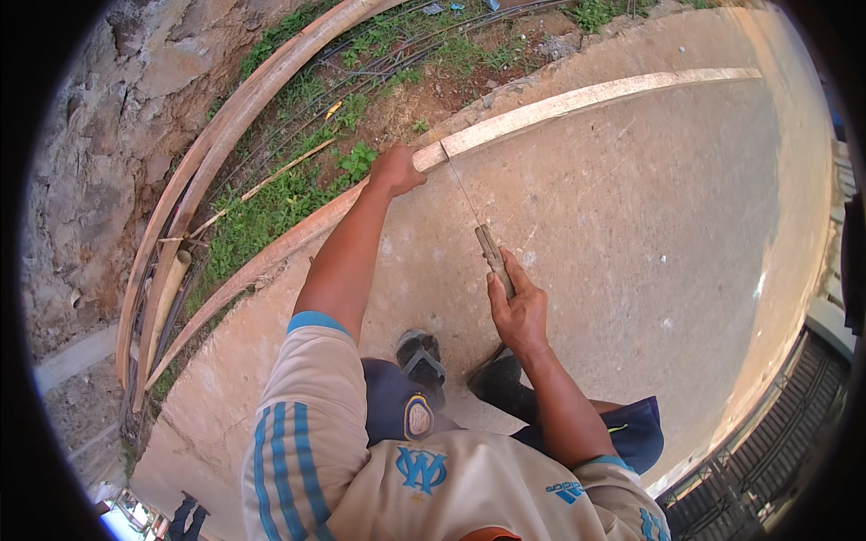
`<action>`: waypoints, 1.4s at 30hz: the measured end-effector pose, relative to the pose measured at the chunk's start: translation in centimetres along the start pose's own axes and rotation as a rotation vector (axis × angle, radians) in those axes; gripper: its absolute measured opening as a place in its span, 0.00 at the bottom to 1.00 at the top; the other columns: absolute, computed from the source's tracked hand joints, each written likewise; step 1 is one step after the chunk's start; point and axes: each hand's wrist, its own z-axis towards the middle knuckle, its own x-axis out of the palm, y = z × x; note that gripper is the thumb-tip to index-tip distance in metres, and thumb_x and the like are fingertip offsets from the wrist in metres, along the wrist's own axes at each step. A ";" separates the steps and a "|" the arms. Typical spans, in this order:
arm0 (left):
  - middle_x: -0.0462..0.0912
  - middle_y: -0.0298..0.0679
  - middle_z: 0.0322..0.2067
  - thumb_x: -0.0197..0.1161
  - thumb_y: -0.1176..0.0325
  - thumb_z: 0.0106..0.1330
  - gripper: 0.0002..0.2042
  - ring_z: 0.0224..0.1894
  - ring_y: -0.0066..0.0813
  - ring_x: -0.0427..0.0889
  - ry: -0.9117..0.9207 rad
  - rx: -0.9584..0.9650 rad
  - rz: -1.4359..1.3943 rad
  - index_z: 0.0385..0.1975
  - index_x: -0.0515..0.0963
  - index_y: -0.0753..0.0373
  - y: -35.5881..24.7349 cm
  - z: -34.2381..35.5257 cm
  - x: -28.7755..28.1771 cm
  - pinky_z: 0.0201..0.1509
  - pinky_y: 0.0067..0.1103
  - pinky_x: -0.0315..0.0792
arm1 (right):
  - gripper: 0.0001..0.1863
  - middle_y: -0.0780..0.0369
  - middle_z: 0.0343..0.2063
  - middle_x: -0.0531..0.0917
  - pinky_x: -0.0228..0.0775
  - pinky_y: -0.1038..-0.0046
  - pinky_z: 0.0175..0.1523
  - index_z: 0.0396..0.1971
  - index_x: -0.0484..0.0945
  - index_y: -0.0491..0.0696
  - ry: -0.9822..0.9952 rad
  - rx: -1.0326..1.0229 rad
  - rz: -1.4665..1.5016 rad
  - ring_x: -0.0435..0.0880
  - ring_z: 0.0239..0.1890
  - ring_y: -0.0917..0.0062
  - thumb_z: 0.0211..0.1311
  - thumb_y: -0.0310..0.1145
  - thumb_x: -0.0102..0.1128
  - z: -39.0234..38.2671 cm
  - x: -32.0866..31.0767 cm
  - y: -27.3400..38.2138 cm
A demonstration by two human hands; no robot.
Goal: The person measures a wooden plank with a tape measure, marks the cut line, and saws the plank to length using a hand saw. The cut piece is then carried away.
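A long pale wooden plank (pixel 586 104) runs across the top of the concrete slab and down toward the lower left. My left hand (pixel 397 173) is closed over it, left of the spot where a thin saw blade (pixel 462 189) meets it. The blade, seen nearly edge-on, slants down to its worn handle (pixel 487 243), which my right hand (pixel 512 302) grips. Below my hands are my sandaled left foot (pixel 418 356) and a dark right foot (pixel 492 383), partly hidden by my right arm.
Long boards (pixel 225 126) and a bamboo pole (pixel 167 307) lie at the left beside cables, weeds and dirt, below a rough rock wall (pixel 99 135). A dark metal grate (pixel 749 415) lines the lower right edge. Another person's legs (pixel 188 516) show at the lower left.
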 end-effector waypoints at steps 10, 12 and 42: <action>0.77 0.47 0.52 0.71 0.60 0.49 0.26 0.55 0.46 0.77 -0.045 0.003 0.084 0.51 0.80 0.61 -2.1 -0.5 0.5 0.57 0.36 0.74 | 0.22 0.46 0.18 0.79 0.73 0.62 0.29 0.57 0.77 0.45 -0.164 -0.193 0.085 0.85 0.22 0.60 0.64 0.34 0.62 9.0 5.3 -1.4; 0.77 0.46 0.53 0.70 0.62 0.50 0.25 0.56 0.46 0.78 -0.048 0.006 0.112 0.51 0.80 0.61 -1.7 -0.4 0.2 0.57 0.36 0.75 | 0.23 0.47 0.32 0.84 0.75 0.70 0.40 0.58 0.75 0.41 -0.007 -0.011 0.089 0.86 0.34 0.69 0.66 0.33 0.61 7.5 3.7 -1.0; 0.78 0.49 0.49 0.70 0.64 0.50 0.24 0.53 0.48 0.79 -0.119 0.032 0.083 0.50 0.80 0.59 -2.1 -0.8 -0.1 0.56 0.37 0.76 | 0.26 0.49 0.52 0.83 0.71 0.74 0.58 0.62 0.73 0.43 0.070 0.081 0.233 0.82 0.53 0.70 0.67 0.36 0.63 8.8 4.2 -3.9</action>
